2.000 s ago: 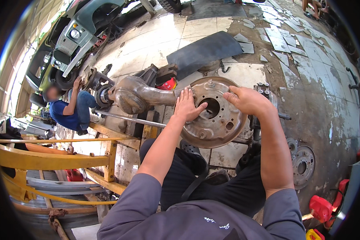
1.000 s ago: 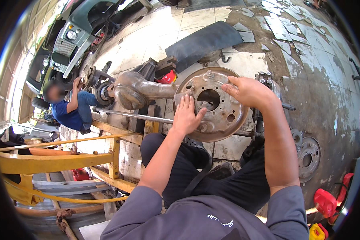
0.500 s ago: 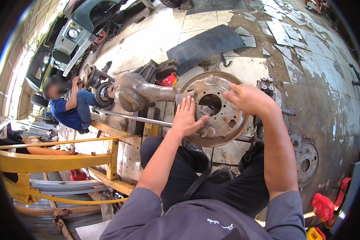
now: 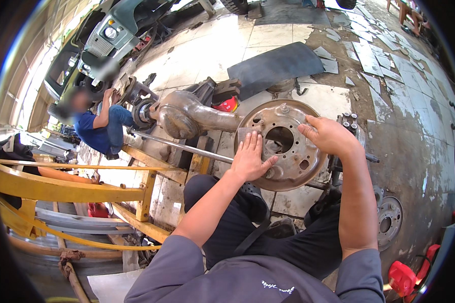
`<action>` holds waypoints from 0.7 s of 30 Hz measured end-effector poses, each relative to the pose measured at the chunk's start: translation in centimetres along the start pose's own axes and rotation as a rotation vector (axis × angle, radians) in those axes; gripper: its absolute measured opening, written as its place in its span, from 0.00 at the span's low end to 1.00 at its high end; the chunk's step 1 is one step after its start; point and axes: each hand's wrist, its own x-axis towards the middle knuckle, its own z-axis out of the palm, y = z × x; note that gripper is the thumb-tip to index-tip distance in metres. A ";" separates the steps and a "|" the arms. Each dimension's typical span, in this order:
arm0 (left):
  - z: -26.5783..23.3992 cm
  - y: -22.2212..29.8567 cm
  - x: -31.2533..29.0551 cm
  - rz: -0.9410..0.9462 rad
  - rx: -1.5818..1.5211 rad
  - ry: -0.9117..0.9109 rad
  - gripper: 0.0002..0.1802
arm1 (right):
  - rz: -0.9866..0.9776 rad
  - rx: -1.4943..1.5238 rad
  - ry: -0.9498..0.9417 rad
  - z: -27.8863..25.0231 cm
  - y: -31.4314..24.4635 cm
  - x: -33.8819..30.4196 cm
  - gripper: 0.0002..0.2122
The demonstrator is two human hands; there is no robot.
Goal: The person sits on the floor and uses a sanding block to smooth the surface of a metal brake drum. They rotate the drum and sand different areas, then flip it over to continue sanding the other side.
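Note:
A round, rust-brown brake backing plate [image 4: 288, 169] with a large centre hole and several small holes stands tilted in front of me, at the end of an axle housing [image 4: 187, 113]. My left hand [image 4: 249, 159] lies on its left side, fingers stretched, pressing a small grey-brown piece of sandpaper [image 4: 246, 133] against the metal. Only the sandpaper's upper part shows; the rest is under my fingers. On the plate's right side my right hand [image 4: 333, 136] grips near the rim, with the thumb toward the centre hole. Some of its fingers are hidden.
A yellow metal frame [image 4: 81, 187] stands at the left, near a long metal rod [image 4: 182, 146]. Beyond it a person in blue [image 4: 98, 126] crouches by the axle's far end. A dark curved panel [image 4: 275, 68] lies ahead; a round hub plate [image 4: 388, 222] lies at right.
My view has shifted, so the whole scene sits a little further right and lower. My left hand with the sandpaper and my right hand stay at about the same places on the plate.

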 end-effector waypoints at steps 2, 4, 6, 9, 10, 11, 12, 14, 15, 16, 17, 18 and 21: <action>0.0 -0.3 0.0 -0.001 -0.068 -0.040 0.56 | 0.007 -0.007 -0.015 0.1 -0.2 0.3 0.28; -1.4 -0.7 0.6 -0.033 -0.115 -0.078 0.53 | 0.010 -0.018 -0.051 0.0 -0.6 0.1 0.28; -1.7 -2.1 3.0 -0.017 -0.102 -0.023 0.53 | -0.001 -0.021 -0.054 0.3 -1.1 -0.3 0.28; -2.3 -3.2 5.8 -0.042 -0.095 -0.043 0.54 | -0.046 -0.016 0.024 1.4 0.5 0.2 0.28; -2.6 -2.9 5.5 -0.035 -0.064 -0.055 0.55 | -0.026 -0.027 0.017 1.7 0.2 0.1 0.28; -2.8 -2.5 4.7 -0.032 -0.032 -0.070 0.56 | -0.008 -0.037 0.007 1.6 -0.1 0.0 0.28; -2.8 -2.0 4.2 -0.055 -0.029 -0.090 0.57 | 0.016 -0.047 -0.002 1.7 -0.3 -0.1 0.28; -2.7 -0.3 2.9 -0.072 -0.046 -0.111 0.57 | 0.018 -0.043 -0.020 2.0 -0.2 -0.5 0.28; -2.6 0.3 2.3 -0.070 -0.065 -0.111 0.56 | 0.022 -0.042 -0.022 2.1 -0.2 -0.7 0.28; -1.8 0.3 2.2 -0.057 -0.084 -0.070 0.56 | 0.014 -0.039 -0.035 2.1 -0.2 -0.8 0.27; -1.5 0.0 2.1 -0.053 -0.099 -0.033 0.55 | 0.001 -0.030 -0.054 2.5 -0.3 -0.8 0.27; -1.4 -0.2 2.3 -0.057 -0.117 -0.031 0.55 | 0.005 -0.044 -0.072 2.9 -0.1 -0.7 0.26; -1.5 -0.3 2.9 -0.058 -0.149 -0.031 0.55 | 0.018 -0.063 -0.057 2.7 -0.9 -1.0 0.25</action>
